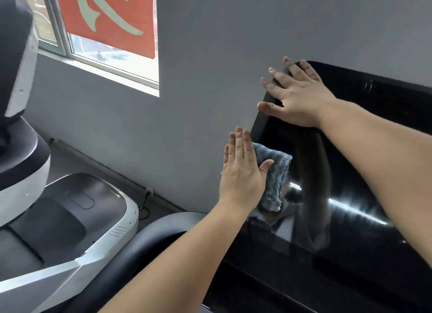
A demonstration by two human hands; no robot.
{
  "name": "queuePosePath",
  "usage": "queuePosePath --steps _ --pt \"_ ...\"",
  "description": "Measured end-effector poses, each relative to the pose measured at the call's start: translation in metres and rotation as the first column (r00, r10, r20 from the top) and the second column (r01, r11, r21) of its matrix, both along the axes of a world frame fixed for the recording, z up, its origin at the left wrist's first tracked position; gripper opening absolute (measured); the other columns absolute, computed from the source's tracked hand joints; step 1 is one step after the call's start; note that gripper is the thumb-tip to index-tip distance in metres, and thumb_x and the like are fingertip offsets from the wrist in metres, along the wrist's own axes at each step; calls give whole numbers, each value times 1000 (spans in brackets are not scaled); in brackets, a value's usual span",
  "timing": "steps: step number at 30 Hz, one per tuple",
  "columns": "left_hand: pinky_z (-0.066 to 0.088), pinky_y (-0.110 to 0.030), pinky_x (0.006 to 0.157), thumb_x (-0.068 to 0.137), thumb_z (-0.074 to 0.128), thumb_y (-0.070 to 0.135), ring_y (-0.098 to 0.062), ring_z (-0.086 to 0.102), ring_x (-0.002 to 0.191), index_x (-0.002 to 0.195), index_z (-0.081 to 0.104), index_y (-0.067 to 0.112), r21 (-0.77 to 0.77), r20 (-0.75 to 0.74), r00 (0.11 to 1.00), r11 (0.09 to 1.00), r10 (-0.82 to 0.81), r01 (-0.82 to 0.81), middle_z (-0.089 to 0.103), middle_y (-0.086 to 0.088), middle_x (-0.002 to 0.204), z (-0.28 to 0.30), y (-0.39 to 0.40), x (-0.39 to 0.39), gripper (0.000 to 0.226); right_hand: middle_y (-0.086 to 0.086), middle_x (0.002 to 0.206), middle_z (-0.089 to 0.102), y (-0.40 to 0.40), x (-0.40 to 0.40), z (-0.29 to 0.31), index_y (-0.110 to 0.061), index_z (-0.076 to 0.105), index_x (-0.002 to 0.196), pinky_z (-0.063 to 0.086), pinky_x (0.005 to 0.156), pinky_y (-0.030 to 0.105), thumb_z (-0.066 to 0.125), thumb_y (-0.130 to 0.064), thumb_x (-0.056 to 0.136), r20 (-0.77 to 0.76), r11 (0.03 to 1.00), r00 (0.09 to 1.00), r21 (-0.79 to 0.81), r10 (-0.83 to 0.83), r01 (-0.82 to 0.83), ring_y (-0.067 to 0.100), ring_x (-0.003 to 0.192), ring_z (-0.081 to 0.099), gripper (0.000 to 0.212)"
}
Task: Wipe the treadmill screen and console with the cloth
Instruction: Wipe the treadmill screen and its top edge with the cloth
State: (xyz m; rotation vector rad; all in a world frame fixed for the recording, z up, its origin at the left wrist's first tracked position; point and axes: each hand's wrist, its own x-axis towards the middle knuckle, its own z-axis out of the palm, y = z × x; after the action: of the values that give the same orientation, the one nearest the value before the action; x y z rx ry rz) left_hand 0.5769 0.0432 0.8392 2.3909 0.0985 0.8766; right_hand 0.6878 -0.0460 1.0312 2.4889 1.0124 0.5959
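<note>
Wiping is under way: our left hand (240,172) presses the cloth (275,177) flat-fingered on the screen's (350,172) left edge, our right hand (297,95) spread, steadying its top corner. Next, we judge, sweep rightward.

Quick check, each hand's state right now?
Left hand: open, fingers straight, pressing the blue cloth on the treadmill screen.
Right hand: open, flat on the screen's upper corner.
</note>
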Motion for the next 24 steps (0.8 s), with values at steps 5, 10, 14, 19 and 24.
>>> queuePosePath --steps 5,10,14,19,24 --pt "-4 -33 124 99 4 65 -16 -14 153 154 -25 19 6 -27 1000 1000 -3 3 -14 -6 167 -66 1 -52 77 -2 168 0 -1 0 -3 -33 3 159 -16 121 44 -13 -90 75 46 1000 999 -11 6 -5 22 151 -22 102" --pt "7 -34 121 102 11 61 -18 0 154 157 -12 10 29 -47 997 997 67 -65 -11 -3 167 -117 1 -82 78 1 168 -2 0 -5 -9 -30 1 159 -17 120 47 -12 -88 77 105 1000 994 -2 16 -16 25 150 -23 101" --pt "-2 -28 122 97 3 68 -13 -7 153 156 -20 19 -18 -50 996 997 71 -72 -18 1 166 -94 1 -67 80 5 167 -12 1 -11 -22 -26 -9 157 -14 120 51 -16 -84 79 139 997 990 -73 32 -22 30 147 -31 98" --pt "-5 -32 123 95 6 69 -14 -15 152 151 -22 21 -15 -33 998 998 55 -56 -16 -3 163 -49 3 -37 79 11 164 15 5 -27 -73 -16 16 156 1 123 51 -3 -76 93 157 959 950 -141 268 -247 35 152 -8 89" --pt "-4 -35 124 95 0 68 -14 -22 150 146 -38 20 -29 -95 995 999 29 -32 -22 -4 163 -86 -2 -65 80 14 160 29 -1 -46 -112 -11 30 153 10 122 55 10 -71 97 139 922 914 -128 382 -365 38 152 5 84"
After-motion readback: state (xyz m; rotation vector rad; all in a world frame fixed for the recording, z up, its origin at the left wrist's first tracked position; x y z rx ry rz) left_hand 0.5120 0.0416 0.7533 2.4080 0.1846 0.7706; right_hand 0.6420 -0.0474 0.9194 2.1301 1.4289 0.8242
